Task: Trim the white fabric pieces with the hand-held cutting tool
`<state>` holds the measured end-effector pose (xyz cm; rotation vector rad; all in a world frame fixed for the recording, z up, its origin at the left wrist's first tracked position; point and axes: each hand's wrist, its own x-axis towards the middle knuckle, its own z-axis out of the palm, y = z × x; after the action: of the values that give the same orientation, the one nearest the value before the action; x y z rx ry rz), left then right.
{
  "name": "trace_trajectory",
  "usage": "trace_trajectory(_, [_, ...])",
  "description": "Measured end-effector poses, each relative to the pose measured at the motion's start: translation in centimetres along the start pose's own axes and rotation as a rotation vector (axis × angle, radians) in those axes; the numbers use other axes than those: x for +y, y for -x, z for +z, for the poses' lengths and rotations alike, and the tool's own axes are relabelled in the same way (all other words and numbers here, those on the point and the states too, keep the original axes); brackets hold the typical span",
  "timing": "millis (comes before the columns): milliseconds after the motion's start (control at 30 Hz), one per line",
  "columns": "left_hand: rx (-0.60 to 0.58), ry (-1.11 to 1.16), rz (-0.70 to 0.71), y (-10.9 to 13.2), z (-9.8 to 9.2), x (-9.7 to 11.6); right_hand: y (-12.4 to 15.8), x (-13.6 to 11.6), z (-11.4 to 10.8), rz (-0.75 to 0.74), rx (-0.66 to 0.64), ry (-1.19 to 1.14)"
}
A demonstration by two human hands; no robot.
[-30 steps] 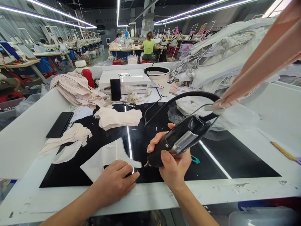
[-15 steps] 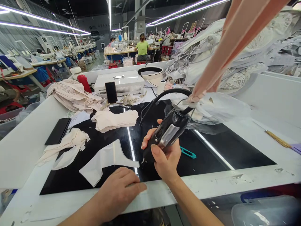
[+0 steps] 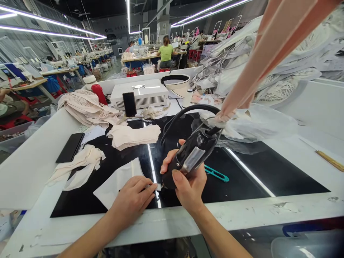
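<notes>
My right hand [image 3: 189, 186] is wrapped round a black corded handheld power tool [image 3: 197, 150], tilted with its lower end down by the black work surface. A pink fabric strip [image 3: 249, 68] is tied at the tool's upper end and runs up to the right. My left hand [image 3: 135, 197] lies on a pale fabric piece [image 3: 118, 181], its fingers stretched over the narrow end and covering part of it. A small tip of the fabric shows past those fingertips, close to the tool's lower end. What exactly the tool's tip touches is hidden.
A stack of cream fabric pieces [image 3: 134, 136] lies behind, with loose fabric [image 3: 80, 166] and a dark phone-like slab [image 3: 70, 147] at left. A teal cutter [image 3: 216, 173] lies right of the tool. Farther back stand a white box [image 3: 141, 95] and a round tub [image 3: 176, 84].
My left hand has moved forward from the table's front edge onto the narrow end of the pale fabric piece. My right hand keeps hold of the tool in nearly the same place.
</notes>
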<state>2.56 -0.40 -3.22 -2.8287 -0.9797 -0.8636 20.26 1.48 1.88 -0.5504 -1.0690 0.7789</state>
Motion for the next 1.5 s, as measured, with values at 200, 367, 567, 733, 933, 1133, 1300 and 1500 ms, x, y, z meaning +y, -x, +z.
trace_trajectory(200, [-0.003,0.039,-0.004,-0.1,0.1,0.2,0.0,0.1,-0.2,0.014,-0.018,0.0])
trace_trajectory(367, [-0.014,0.075,-0.025,0.1,0.3,0.1,0.1,0.0,-0.2,0.014,-0.02,-0.011])
trace_trajectory(567, [-0.031,0.103,-0.017,0.3,0.1,0.1,0.0,0.0,-0.1,0.018,-0.018,-0.042])
trace_trajectory(733, [-0.041,0.1,0.001,0.3,0.2,0.1,0.1,-0.1,-0.3,0.029,-0.028,-0.047])
trace_trajectory(933, [-0.029,0.077,0.018,0.5,0.7,-0.1,-0.4,-0.2,-0.3,0.017,0.003,-0.021])
trace_trajectory(1133, [-0.042,0.069,0.014,0.4,0.6,0.0,-0.7,0.0,-0.2,0.007,0.019,-0.012])
trace_trajectory(1300, [-0.018,0.063,0.019,0.3,0.6,0.1,-0.5,0.7,-0.2,0.017,0.002,-0.015])
trace_trajectory(1500, [-0.024,0.067,0.016,0.1,0.5,0.2,-0.7,0.7,-0.1,0.026,0.003,0.013])
